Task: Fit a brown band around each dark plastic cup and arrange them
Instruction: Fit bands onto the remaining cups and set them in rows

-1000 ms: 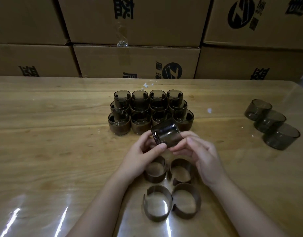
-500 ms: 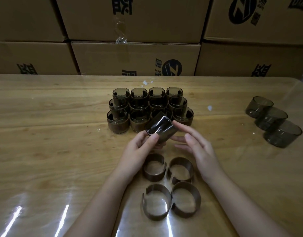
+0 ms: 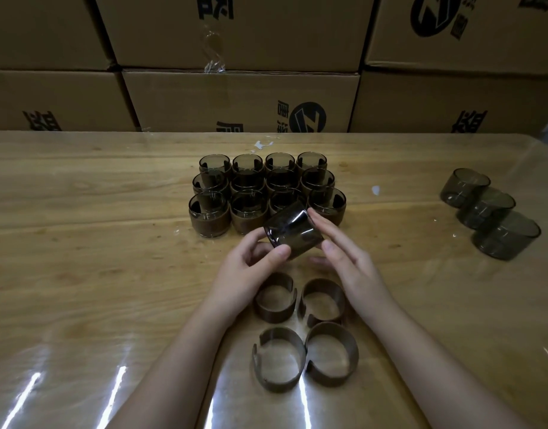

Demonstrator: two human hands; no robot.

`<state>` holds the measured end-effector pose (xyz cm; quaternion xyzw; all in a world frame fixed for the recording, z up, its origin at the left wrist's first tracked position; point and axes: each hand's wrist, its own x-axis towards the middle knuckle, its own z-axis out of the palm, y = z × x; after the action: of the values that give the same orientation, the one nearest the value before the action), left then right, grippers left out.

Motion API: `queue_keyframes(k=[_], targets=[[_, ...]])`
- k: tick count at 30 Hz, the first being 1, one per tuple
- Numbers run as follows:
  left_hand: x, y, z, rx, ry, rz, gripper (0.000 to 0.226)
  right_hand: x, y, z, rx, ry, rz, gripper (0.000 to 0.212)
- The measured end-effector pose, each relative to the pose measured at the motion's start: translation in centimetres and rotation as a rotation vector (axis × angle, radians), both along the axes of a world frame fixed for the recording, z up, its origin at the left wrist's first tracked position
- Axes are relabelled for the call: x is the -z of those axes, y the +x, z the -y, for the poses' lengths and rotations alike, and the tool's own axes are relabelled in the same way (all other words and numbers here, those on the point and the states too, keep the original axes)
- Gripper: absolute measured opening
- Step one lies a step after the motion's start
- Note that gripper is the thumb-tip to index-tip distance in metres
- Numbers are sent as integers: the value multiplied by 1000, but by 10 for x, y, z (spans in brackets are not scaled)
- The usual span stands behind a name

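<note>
A dark plastic cup [image 3: 292, 232] without a band is tilted on its side above the table. My left hand [image 3: 251, 267] grips its lower end between thumb and fingers. My right hand [image 3: 346, 258] lies beside it with fingers straight, the fingertips touching the cup's right side. Several banded cups [image 3: 266, 190] stand in a tight block just behind. Several loose brown bands [image 3: 303, 329] lie in two rows near my wrists. Three bare cups [image 3: 489, 212] sit in a line at the far right.
The wooden table [image 3: 81, 258] is covered with a clear glossy sheet. Stacked cardboard boxes [image 3: 235, 97] form a wall along the table's far edge. Small white specks [image 3: 375, 189] lie near the banded cups.
My right hand has let go of the cup and its fingers have straightened. The left hand has turned the cup and carried it slightly away, toward the banded block.
</note>
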<state>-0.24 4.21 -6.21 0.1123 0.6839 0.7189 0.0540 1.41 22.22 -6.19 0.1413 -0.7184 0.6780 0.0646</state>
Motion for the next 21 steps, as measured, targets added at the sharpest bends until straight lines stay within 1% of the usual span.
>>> queue_keyframes(k=[4, 7, 11, 15, 21], targets=[[2, 0, 2, -3, -29, -24, 46, 1, -1, 1, -13, 12, -2, 36], [0, 0, 2, -15, -25, -46, 41, 1, -1, 0, -18, 25, 4, 38], [-1, -1, 0, -51, 9, -51, 41, 0, 0, 1, -8, 28, 23, 40], [0, 0, 0, -80, -13, -76, 38, 0, 1, 2, 8, 40, 16, 41], [-2, 1, -1, -162, -92, -128, 48, 0, 0, 0, 18, 60, 31, 41]])
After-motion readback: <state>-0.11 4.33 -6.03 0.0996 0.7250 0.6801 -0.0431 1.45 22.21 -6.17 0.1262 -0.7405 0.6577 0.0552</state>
